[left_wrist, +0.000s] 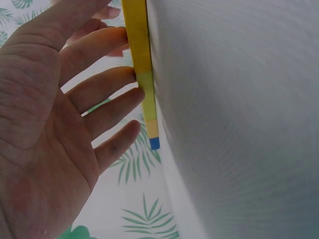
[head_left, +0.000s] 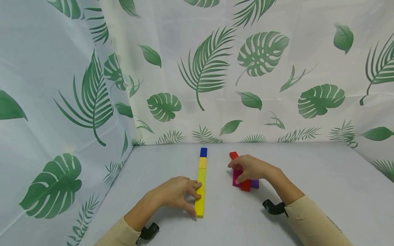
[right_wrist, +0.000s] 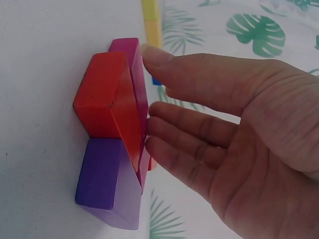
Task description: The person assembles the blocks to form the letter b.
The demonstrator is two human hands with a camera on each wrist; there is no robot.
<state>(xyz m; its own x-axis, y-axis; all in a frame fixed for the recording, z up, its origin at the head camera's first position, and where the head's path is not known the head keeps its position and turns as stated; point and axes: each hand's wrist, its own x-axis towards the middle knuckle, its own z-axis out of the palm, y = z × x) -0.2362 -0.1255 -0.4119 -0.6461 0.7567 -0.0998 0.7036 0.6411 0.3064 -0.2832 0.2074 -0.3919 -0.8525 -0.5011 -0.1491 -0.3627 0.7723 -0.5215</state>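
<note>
A straight row of blocks lies on the white surface: long yellow blocks (head_left: 200,205), a shorter orange-yellow block (head_left: 202,162) and a blue block (head_left: 203,152) at the far end. My left hand (head_left: 176,193) rests along its left side, fingers spread and nearly straight, fingertips touching the yellow part (left_wrist: 137,37). To the right, my right hand (head_left: 253,166) hovers low over a small cluster, its thumb and fingertips at a magenta block (right_wrist: 134,55). Beside that lie a red block (right_wrist: 102,82) and a purple block (right_wrist: 102,172). Red also shows at the cluster's far end (head_left: 233,155), partly hidden by the hand.
Leaf-printed white cloth (head_left: 215,68) stands behind the work surface (head_left: 221,218) and along its left side (head_left: 46,136). A dark wrist-worn device sits under each forearm, on the left (head_left: 149,231) and right (head_left: 273,207).
</note>
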